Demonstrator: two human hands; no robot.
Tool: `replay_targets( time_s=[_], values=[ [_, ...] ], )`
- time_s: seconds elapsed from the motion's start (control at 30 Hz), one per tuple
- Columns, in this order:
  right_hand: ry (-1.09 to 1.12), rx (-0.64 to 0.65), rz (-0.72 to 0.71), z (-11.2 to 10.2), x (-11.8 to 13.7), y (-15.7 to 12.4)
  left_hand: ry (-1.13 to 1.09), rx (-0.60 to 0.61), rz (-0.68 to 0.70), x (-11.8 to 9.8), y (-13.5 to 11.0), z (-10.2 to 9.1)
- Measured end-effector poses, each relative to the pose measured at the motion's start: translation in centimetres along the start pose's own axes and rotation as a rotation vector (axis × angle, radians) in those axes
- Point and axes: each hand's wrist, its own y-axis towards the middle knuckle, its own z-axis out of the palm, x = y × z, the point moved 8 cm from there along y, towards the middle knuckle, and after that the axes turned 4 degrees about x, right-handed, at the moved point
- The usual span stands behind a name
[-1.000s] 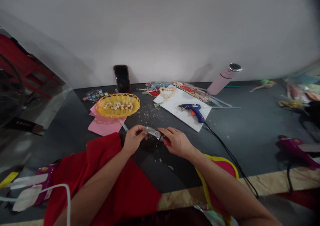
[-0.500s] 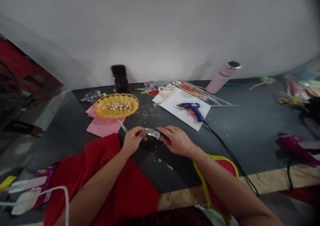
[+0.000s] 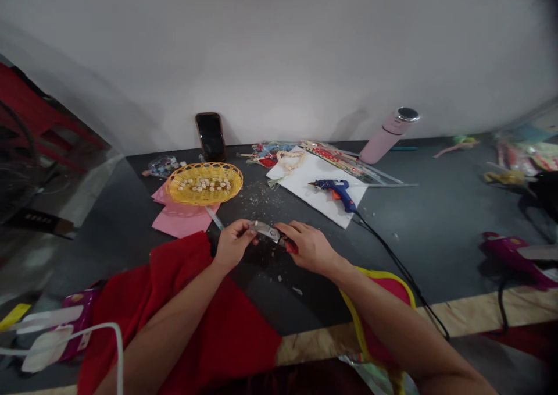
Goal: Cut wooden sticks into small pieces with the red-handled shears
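Over the dark tabletop, my right hand (image 3: pixel 311 246) is closed round the red handles of a pair of cutters (image 3: pixel 271 232), whose silver jaws point left. The fingers of my left hand (image 3: pixel 233 244) are pinched at the tip of those jaws. A small pale piece (image 3: pixel 254 224) shows between the fingertips and the jaws; its kind is too small to tell. Pale crumbs and chips lie on the table around and below the tool. Behind my left hand, a yellow woven basket (image 3: pixel 204 198) holds several small whitish pieces and rests partly on pink sheets (image 3: pixel 181 223).
A blue glue gun (image 3: pixel 337 190) lies on a white board (image 3: pixel 300 194), its black cord (image 3: pixel 392 255) running to the front edge. A pink flask (image 3: pixel 386 139) and a phone (image 3: pixel 211 136) stand near the wall. Red cloth (image 3: pixel 183 302) covers the front left.
Both hands stay nearly in place. The pale piece shows more clearly at the tip of the cutters, whose head has tilted slightly. The camera view has shifted a little.
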Motion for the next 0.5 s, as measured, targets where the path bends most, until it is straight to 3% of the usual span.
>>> replay_targets(
  time_s=[0.17, 0.5],
  values=[
    [0.000, -0.030, -0.010, -0.05, 0.12, 0.06, -0.053, -0.018, -0.002, 0.01, 0.01, -0.05],
    [-0.036, -0.020, -0.042, -0.18, -0.23, 0.08, 0.087, -0.051, -0.007, 0.19, 0.01, -0.59]
  ],
)
